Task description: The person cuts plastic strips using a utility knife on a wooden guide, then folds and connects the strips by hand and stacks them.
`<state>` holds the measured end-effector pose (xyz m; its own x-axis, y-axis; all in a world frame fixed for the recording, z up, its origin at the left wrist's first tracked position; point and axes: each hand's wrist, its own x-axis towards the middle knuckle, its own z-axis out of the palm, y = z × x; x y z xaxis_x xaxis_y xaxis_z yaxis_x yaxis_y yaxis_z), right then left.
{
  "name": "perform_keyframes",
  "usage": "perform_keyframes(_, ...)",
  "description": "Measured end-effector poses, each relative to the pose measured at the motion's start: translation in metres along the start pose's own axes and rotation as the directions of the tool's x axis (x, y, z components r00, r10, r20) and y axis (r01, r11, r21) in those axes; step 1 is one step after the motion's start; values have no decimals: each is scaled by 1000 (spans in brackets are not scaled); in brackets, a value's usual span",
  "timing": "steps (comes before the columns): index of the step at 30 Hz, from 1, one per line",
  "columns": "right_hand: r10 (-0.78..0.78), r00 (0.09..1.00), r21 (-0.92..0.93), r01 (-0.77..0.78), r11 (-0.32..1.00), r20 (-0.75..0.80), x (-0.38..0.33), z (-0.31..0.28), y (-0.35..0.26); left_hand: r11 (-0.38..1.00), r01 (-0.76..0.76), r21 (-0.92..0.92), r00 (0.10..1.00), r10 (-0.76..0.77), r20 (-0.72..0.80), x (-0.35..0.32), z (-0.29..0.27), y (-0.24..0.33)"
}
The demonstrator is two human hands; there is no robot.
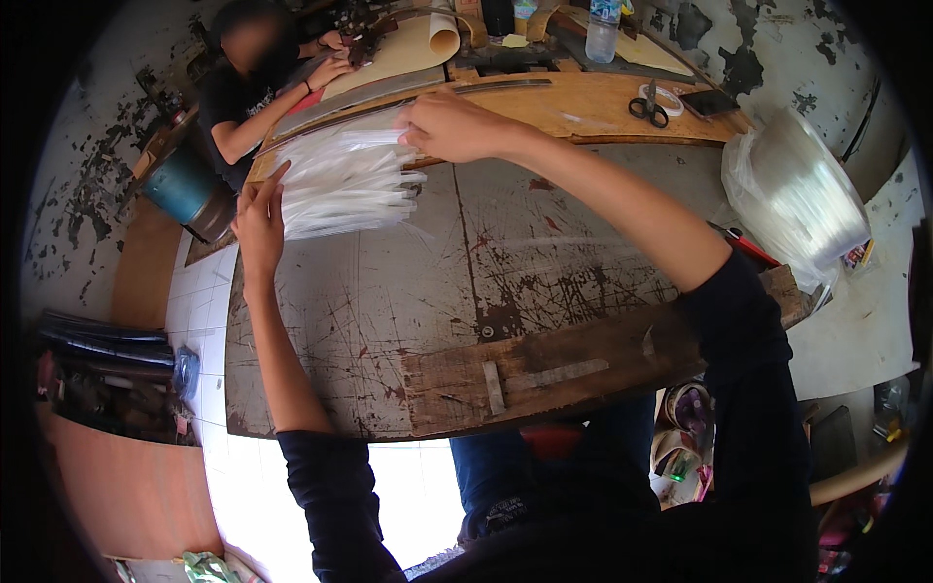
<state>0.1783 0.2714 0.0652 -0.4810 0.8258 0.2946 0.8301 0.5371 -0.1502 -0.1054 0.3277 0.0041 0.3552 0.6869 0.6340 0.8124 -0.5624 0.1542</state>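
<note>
A loose heap of white, translucent plastic strips [345, 189] lies on the far left part of the worn table, its strips running roughly left to right. My left hand [260, 225] is at the heap's left end, fingers stretched upward and a little apart, resting against the strip ends. At the upper right of the heap, my right hand [449, 126] has its fingers closed on the ends of some plastic strips. Part of its grip is hidden behind the hand.
A scratched metal-topped table [544, 248] carries a wooden plank [554, 364] along its near edge. Right of it stands a large roll of clear plastic [802, 194]. Scissors [649, 109], a phone [709, 103] and a water bottle [603, 31] sit beyond. Another person [243, 97] works at far left.
</note>
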Motion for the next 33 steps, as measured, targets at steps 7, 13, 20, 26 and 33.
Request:
perform_keyframes(7,-145,906,138,97,986,398,-64,-40,-16,852,190,489,962,-260,80,-17,26,-13)
perform_keyframes(13,245,646,-105,-247,963,723,-170,-61,8,975,-93,-200,996,94,-6,2,7,59)
perform_keyframes(20,166,733,180,-369,912,660,-208,-37,52,754,-86,-651,822,423,382,4,3,168)
perform_keyframes(26,60,852,368,-287,884,520,-187,-22,50,650,31,-759,632,576,519,-10,50,182)
perform_keyframes(33,317,863,348,-459,818,392,-197,-20,51,608,40,-793,647,589,484,-16,50,182)
